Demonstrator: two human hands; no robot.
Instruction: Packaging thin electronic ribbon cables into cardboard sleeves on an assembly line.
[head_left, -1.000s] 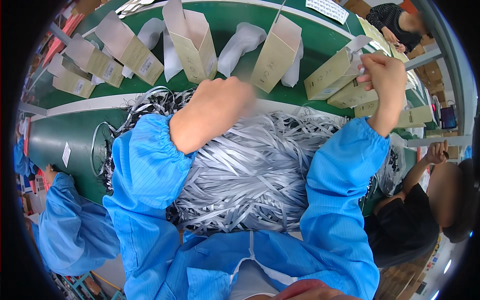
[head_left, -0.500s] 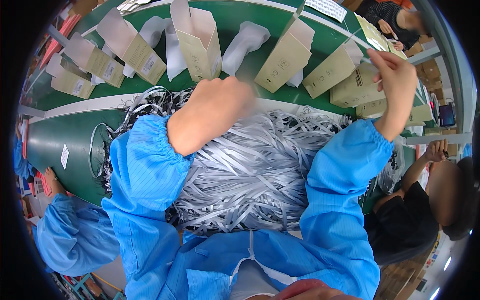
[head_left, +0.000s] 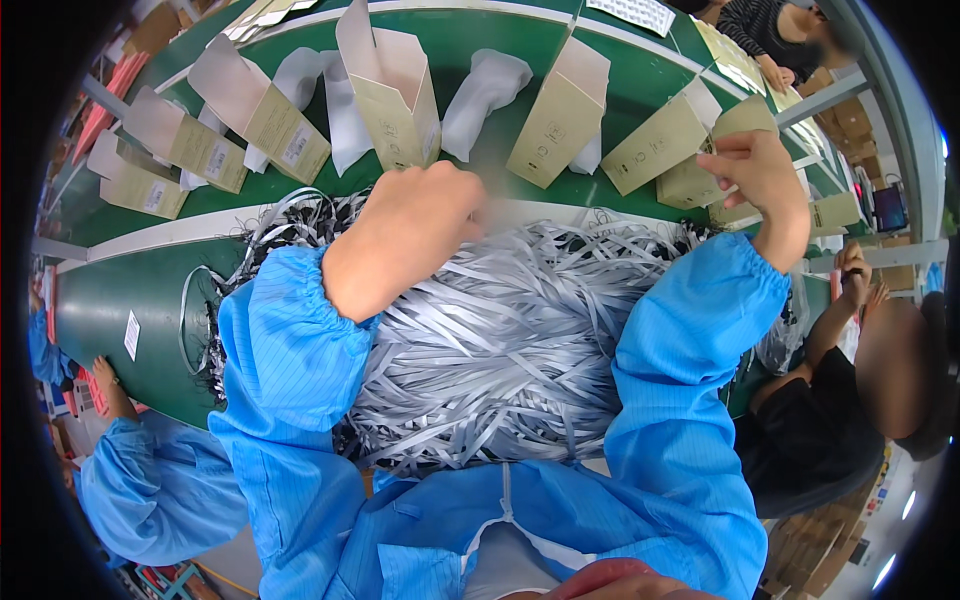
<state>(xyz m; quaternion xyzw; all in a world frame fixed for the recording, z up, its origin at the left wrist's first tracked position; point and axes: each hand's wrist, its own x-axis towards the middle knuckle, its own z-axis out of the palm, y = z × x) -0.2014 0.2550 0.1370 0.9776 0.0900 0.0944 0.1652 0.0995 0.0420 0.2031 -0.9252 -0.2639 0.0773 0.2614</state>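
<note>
My left hand is closed, its fingers curled under and partly blurred, just in front of an open tan carton. Whatever it may hold is hidden. On the right, my right hand is raised with thumb and fingers drawn together in a pinch near another tan carton; I cannot make out anything between the fingertips. Below and between my hands lies a large heap of silvery-grey flat straps with black cord ends, spread across the bench in front of me.
Several open tan cartons stand in a row on the green surface beyond a white rail. White wrapped items, one a white pouch, stand between them. A person in blue is at left, one in black at right, another at far right.
My left hand has moved slightly left, still closed. My right hand has come down and a little left, its raised fingers folding into a pinch. The cartons have shifted slightly left in view.
</note>
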